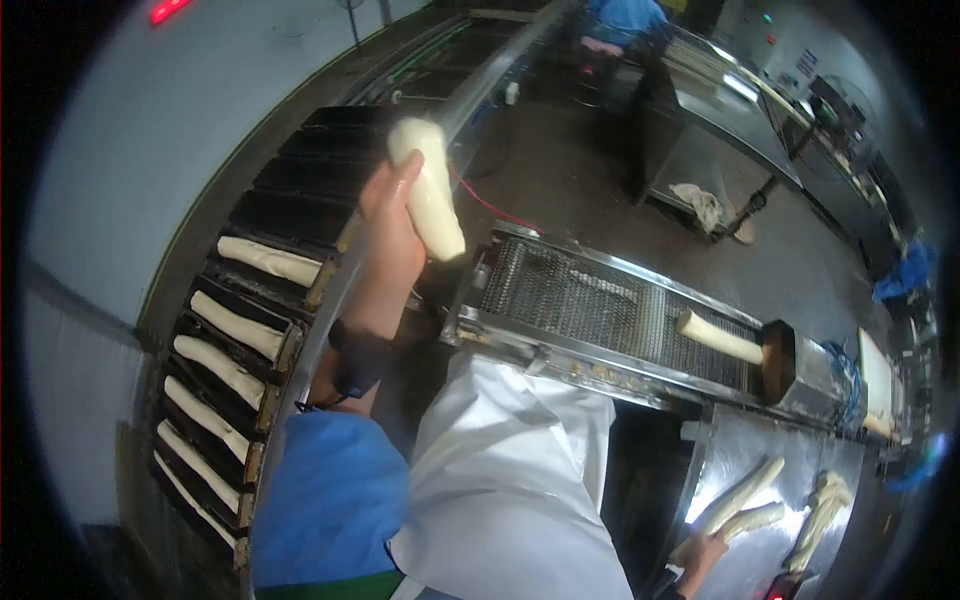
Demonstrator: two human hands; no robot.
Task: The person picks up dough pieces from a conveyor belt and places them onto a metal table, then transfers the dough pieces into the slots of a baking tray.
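A thick, pale dough log is raised in my left hand, thumb across its side and fingers behind it. It is held above the row of dark trough-shaped pans. At lower right, my right hand has its fingers around the end of a dough strip on a shiny metal table. Another dough strip lies against that one. Several long dough pieces, such as the nearest one, lie one to a pan at left. A dough roll rests on the mesh conveyor.
Dark pans without dough continue beyond the filled ones, beside a long metal rail. Twisted dough lies at the right of the metal table. A metal housing covers the conveyor's right end. A person in blue is at the back.
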